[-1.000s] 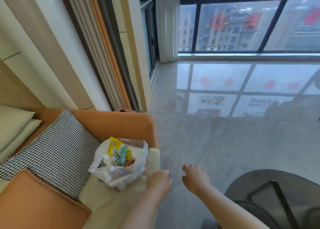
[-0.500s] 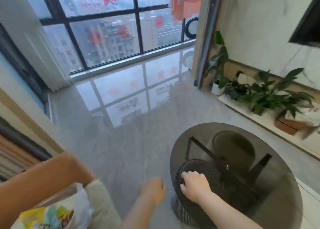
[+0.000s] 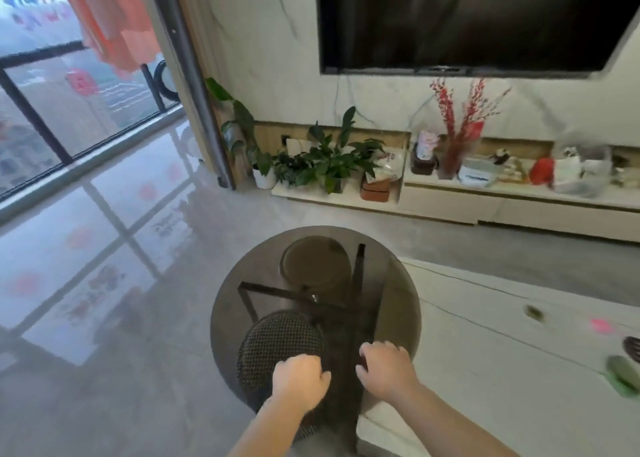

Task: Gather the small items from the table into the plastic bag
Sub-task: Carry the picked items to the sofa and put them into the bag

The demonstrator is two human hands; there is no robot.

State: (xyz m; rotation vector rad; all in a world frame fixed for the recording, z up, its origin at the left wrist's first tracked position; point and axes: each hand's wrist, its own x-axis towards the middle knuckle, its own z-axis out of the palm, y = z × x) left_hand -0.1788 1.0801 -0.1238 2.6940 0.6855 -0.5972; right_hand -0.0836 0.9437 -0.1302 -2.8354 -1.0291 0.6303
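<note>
Both hands low in view, side by side, knuckles up, over the near edge of the round smoked-glass counter (image 3: 398, 283). Left hand (image 3: 299, 377): fingers curled into a loose fist, nothing seen in the grip; it sits over the dark woven-mesh round stool (image 3: 277, 345) that shows through the glass. Right hand (image 3: 384, 366): fingers bent down onto the glass, tips hidden, so can't tell if that grip is pinching anything. Just beyond both grips, under the glass: black metal frame bars (image 3: 356, 283) crossing, and farther out a 2nd round tan stool top (image 3: 315, 262). To the right of the right grip, a white marble-look counter (image 3: 485, 335) butts against the round one; on it, well right of the grip, a small green soft item (image 3: 623, 373), a small pink item (image 3: 602, 325), a small round dark-gold item (image 3: 533, 313), and a dark striped thing (image 3: 633, 347) cut by the frame edge; all blurred, can't ID them. Plastic bag isn't in view. Left of the grips: glossy grey tile floor (image 3: 104, 283) w/ window reflections. Far side: low white TV cabinet (image 3: 502, 207) w/ green potted plants (image 3: 325, 158), red branch arrangement (image 3: 457, 120), misc boxes. Above it a black wall TV (image 3: 467, 20) on white marble wall. Far left: black-framed window (image 3: 41, 110), orange cloth (image 3: 110, 23) hanging.
</note>
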